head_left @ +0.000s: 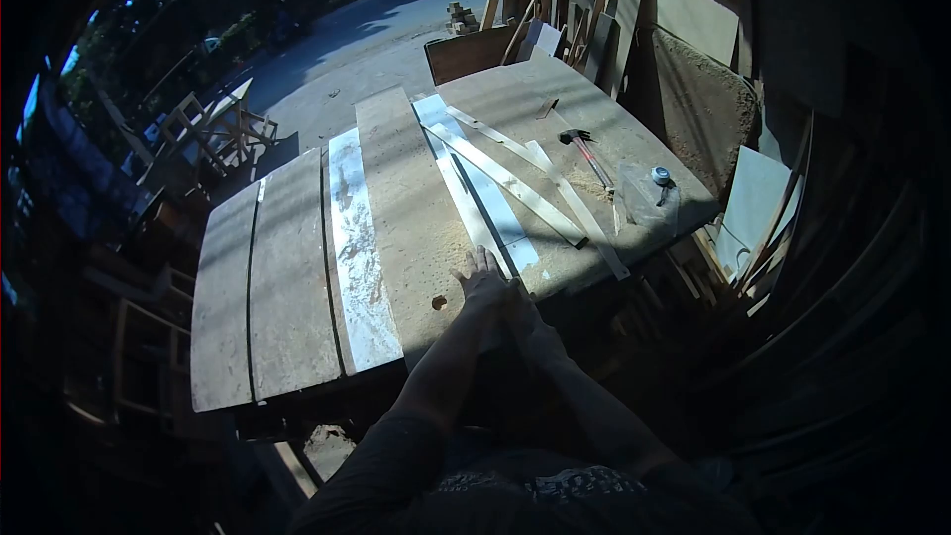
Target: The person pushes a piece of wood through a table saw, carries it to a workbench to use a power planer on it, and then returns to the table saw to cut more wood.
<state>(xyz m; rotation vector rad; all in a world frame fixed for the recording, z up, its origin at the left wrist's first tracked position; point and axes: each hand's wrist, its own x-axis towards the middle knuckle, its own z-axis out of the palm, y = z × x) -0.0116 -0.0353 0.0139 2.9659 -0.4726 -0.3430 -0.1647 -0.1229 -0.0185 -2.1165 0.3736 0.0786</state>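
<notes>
Outdoor wood yard, worn plank table [287, 267] in sun, lumber stack [584, 0] at 12 o'clock. Left hand [482, 277] lies flat on the top, fingers spread, holding nothing, at the near end of the white strip [441, 129]. Right hand [532, 325] sits just behind it at the table edge, in shadow; cannot tell if the fingers are closed or apart. The strip's long axis runs from the hands away toward 11 o'clock. Left hand is nearer, touching or just beside its end. Thin slats [515, 181] cross at 1 o'clock. Hammer [582, 147] and bottle [649, 196] lie well apart at 2 o'clock.
</notes>
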